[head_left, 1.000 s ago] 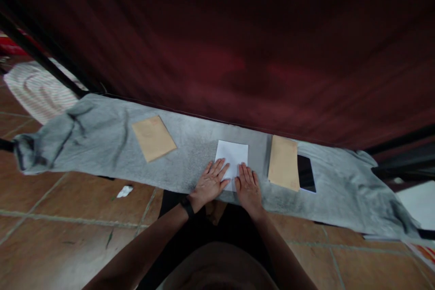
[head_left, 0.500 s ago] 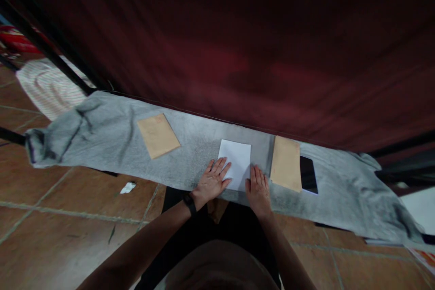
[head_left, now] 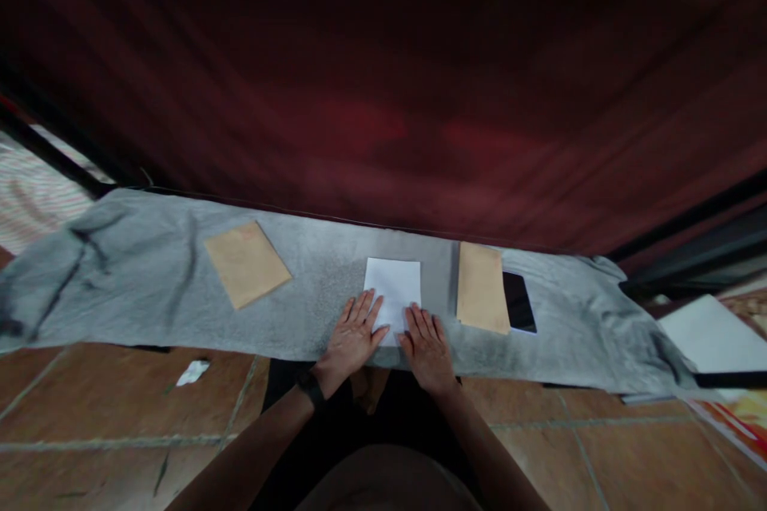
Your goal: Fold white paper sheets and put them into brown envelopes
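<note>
While left hand (head_left: 351,335) and right hand (head_left: 427,345) lie flat, side by side, on the near edge of the paper (head_left: 394,291), gripping nothing | paper: under fingertips, on cloth (head_left: 149,287) | handling: likely light, limp, creases easily | hold: pinch a far corner | envelope (head_left: 481,297): just right of right hand

White paper (head_left: 394,288), tan envelopes (head_left: 246,263), grey cloth (head_left: 144,287), dark-red curtain (head_left: 383,96)

Left hand (head_left: 351,335), right hand (head_left: 427,345) cover near edge of paper (head_left: 392,283); cloth (head_left: 137,287) cropped left.
</note>
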A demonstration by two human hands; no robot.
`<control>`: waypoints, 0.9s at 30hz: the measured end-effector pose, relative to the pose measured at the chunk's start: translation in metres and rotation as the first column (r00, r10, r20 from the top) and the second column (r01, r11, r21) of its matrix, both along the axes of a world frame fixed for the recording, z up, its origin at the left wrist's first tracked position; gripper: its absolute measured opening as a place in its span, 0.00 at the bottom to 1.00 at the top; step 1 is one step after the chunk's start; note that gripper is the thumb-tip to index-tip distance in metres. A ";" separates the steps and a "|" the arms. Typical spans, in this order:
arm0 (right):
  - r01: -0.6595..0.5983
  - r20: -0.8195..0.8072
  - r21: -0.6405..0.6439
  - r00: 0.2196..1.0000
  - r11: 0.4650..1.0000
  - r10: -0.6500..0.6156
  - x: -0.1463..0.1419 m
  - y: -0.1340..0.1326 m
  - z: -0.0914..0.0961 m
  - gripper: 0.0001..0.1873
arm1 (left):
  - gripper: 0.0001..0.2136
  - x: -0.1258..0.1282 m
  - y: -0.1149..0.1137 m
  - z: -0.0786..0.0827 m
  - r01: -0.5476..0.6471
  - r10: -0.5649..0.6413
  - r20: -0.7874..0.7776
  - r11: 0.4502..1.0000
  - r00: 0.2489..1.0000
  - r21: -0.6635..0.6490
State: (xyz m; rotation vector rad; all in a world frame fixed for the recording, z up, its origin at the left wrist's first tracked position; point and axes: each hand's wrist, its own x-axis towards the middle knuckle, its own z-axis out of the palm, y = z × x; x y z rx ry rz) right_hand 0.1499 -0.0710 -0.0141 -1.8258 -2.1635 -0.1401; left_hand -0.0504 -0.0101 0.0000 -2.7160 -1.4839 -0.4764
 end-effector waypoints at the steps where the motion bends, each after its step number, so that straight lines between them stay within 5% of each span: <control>1: 0.012 0.001 0.009 1.000 1.000 -0.012 0.005 -0.001 -0.001 0.29 | 0.29 -0.001 0.000 0.000 -0.005 0.005 0.010 1.000 1.000 0.002; 11: 0.069 -0.016 0.027 0.998 0.997 -0.068 0.018 -0.004 -0.003 0.28 | 0.29 -0.016 0.003 -0.004 -0.082 0.081 0.035 0.996 0.996 0.022; 22: 0.057 -0.017 0.047 0.998 0.997 -0.056 0.018 -0.003 -0.002 0.28 | 0.24 0.063 0.026 -0.005 0.106 -0.106 0.002 0.994 0.994 -0.004; 27: 0.047 -0.017 0.059 0.999 0.997 -0.046 0.019 -0.003 -0.002 0.29 | 0.23 0.074 0.046 -0.011 0.066 -0.066 0.021 0.998 0.998 -0.001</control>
